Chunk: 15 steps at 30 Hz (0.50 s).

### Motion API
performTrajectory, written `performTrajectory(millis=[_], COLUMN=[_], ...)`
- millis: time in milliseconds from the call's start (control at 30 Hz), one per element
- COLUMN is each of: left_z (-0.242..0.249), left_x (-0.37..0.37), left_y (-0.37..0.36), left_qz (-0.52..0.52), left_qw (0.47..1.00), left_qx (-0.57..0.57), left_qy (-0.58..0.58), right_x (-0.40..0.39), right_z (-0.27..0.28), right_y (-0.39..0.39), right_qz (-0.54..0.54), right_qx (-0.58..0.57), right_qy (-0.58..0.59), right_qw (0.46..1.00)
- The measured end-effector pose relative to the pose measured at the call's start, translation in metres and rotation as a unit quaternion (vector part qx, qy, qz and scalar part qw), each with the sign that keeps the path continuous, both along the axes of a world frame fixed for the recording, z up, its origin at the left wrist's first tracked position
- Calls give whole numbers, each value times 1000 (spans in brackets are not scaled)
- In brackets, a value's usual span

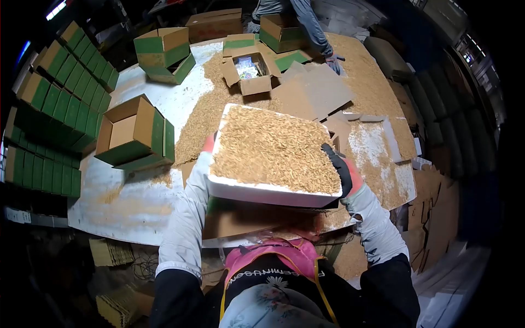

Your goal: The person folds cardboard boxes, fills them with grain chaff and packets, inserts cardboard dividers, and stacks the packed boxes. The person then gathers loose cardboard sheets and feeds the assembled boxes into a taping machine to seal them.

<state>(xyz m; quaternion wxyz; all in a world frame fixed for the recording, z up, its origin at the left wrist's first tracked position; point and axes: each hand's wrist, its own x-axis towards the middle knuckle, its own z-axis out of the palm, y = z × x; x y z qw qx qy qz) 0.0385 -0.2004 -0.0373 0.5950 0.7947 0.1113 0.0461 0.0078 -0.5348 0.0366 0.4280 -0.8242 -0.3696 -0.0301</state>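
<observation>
— Held at centre?
— White foam tray (257,191), heaped with tan husks (273,148), lifted above the near edge of the worktop (136,205).
— Left hand?
— Left hand (208,146) in a red glove, on the tray's left rim; mostly hidden behind the tray wall, so cannot tell how the fingers lie, though pressed to the tray.
— Right hand?
— Right hand (345,170), black-and-red glove, fingers (331,151) curled together over the tray's right rim, clamped on it. Pale sleeves on both forearms.
— Under the tray?
— Flat brown cardboard (246,218), just beneath, near the worktop edge.
— Left of it?
— Open green-and-brown carton (134,136), empty inside, just beside the tray's left side. Farther off, another green carton (164,53), tilted on its flaps.
— Far centre?
— Small open box (250,70) with packets showing inside, surrounded by loose husks spread across the worktop. Grey cardboard sheets (314,90) to its right.
— Far left edge?
— Rows of flattened green cartons (52,104), stacked beyond the worktop.
— Anyone else?
— Another person's gloved hand (332,63) at the far side, resting on the husk-covered surface, beside one more green carton (281,31).
— Near bottom?
— Pink apron (273,262) with yellow straps, close to the camera.
</observation>
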Motion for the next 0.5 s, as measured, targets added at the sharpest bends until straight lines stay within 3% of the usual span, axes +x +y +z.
performTrajectory(millis=[67,133,200,233,267,300,333,400,467,500], left_z=[-3,-6,3,-2,-10,0,12,-1,1,5], left_x=[11,23,19,19,18,13,3,-8,-25,-32], left_y=[-6,-10,-16,-14,-12,-19,-24,-29,-31,-36], left_qz=[-4,-5,10,-10,-32,-8,-21,-10,-31,-35], left_qw=[1000,999,999,1000,998,992,989,993,997,997], left_qx=[-22,-44,-9,19,47,118,139,113,63,69], left_qy=[4,5,30,-1,-29,-44,34,-20,-25,-30], right_x=[-9,-9,-17,-18,-16,-22,-27,-29,-27,-25], right_z=[-1,-17,-21,-25,-56,-55,-50,-31,-22,-34], right_y=[-4,-10,0,9,-6,-1,6,20,34,33], right_qz=[-57,-128,-243,-259,-291,-329,-360,-336,-296,-272], right_qx=[109,261,228,179,43,-105,-251,-237,-470,-540], right_qy=[212,398,382,304,187,165,140,137,97,7], right_qw=[969,870,862,899,937,924,888,901,826,796])
